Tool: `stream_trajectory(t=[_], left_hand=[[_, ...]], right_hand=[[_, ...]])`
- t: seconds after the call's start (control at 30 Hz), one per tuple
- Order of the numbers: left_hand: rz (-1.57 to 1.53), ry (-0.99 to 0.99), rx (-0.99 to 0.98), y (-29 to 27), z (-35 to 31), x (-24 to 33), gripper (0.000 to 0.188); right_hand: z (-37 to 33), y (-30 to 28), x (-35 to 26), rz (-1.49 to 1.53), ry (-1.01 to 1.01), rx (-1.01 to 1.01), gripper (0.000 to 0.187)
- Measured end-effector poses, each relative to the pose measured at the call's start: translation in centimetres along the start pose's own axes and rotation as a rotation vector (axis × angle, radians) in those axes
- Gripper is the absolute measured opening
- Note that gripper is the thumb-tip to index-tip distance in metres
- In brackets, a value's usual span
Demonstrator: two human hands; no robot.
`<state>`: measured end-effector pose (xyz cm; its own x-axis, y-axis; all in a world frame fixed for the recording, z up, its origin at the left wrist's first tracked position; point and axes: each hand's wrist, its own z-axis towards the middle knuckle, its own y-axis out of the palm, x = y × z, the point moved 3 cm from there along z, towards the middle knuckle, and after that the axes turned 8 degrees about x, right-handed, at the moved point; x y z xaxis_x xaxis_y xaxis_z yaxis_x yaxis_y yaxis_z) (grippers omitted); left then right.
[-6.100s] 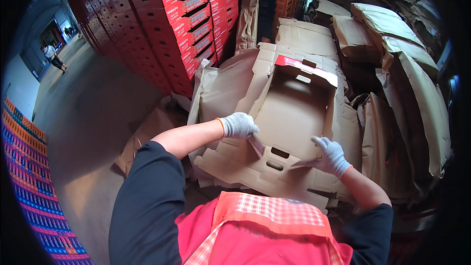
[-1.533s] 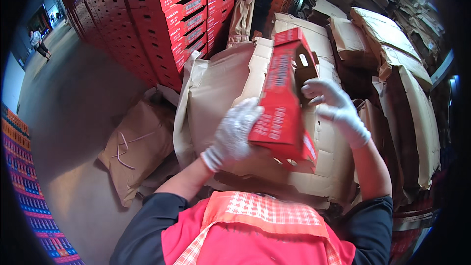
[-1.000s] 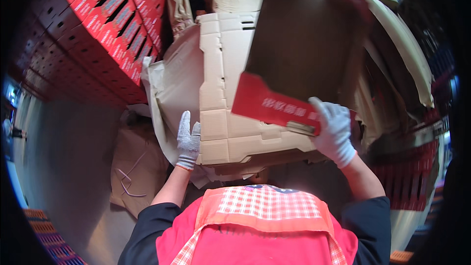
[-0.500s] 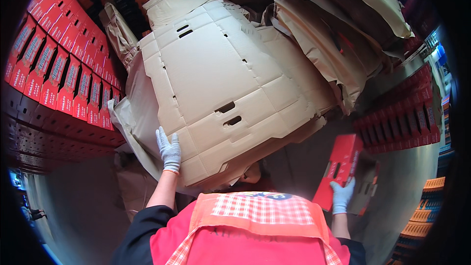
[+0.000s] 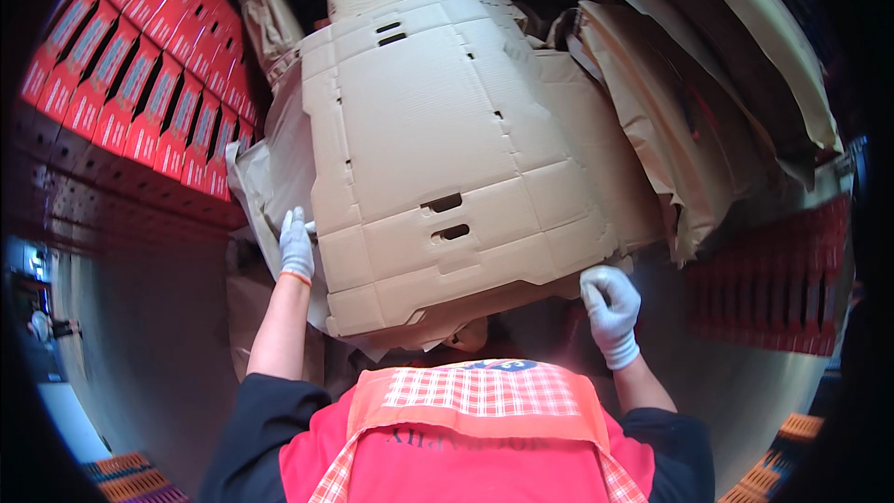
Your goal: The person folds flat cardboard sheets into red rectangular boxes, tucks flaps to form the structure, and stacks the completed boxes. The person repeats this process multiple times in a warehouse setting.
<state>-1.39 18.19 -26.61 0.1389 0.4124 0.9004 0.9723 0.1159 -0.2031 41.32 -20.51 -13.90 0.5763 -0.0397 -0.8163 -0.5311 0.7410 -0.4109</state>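
A flat tan cardboard box blank [image 5: 428, 130] with oval hand slots and creased flaps lies on top of a stack in front of me. My left hand [image 5: 296, 244], in a pale glove, is at the blank's left edge with its fingers stretched out. My right hand [image 5: 612, 312], also gloved, is beside the near right corner of the stack. Its thumb and fingers are curled together. Whether they pinch the cardboard's edge cannot be made out.
Red printed cartons [image 5: 140, 93] stand in stacked rows at the left. More red cartons [image 5: 773, 279] stand at the right. Brown paper-wrapped bundles [image 5: 652, 121] lean right of the stack. Orange crates [image 5: 135, 480] show at the lower left; a distant person is at the far left.
The red carton that my right hand held is gone from view. That hand has moved up and left to the stack's corner. My left hand has shifted slightly left and up. The view has turned.
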Motion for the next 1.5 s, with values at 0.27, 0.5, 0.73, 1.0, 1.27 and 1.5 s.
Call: stream_trajectory(t=[0.27, 0.5, 0.73, 1.0, 1.27, 1.5], left_hand=[[-0.211, -0.077, 0.062, 4.0, 3.8, -0.4, 0.065], [0.059, 0.245, -0.002, 2.3, -3.5, 5.8, 0.071], [-0.465, -0.358, -0.539, 0.9, -6.2, 7.9, 0.054], [0.853, 0.461, 0.297, 16.4, -11.3, 3.2, 0.090], [0.638, 1.000, -0.030, -2.8, -10.8, 7.0, 0.062], [1.043, 1.181, -0.530, 0.9, -13.5, 8.8, 0.042]], right_hand=[[21.2, 16.3, 8.5, -0.496, 0.013, -0.017, 0.073], [21.6, 15.9, 8.6, -0.361, 0.212, -0.304, 0.088], [24.1, 10.5, 8.6, 0.334, 0.921, -0.659, 0.038], [9.5, 25.3, -1.5, -0.515, -0.326, -0.360, 0.084], [17.4, 14.4, -1.5, -0.106, -0.622, -0.179, 0.059], [14.3, 10.0, -3.5, -0.328, -0.959, -0.897, 0.030]])
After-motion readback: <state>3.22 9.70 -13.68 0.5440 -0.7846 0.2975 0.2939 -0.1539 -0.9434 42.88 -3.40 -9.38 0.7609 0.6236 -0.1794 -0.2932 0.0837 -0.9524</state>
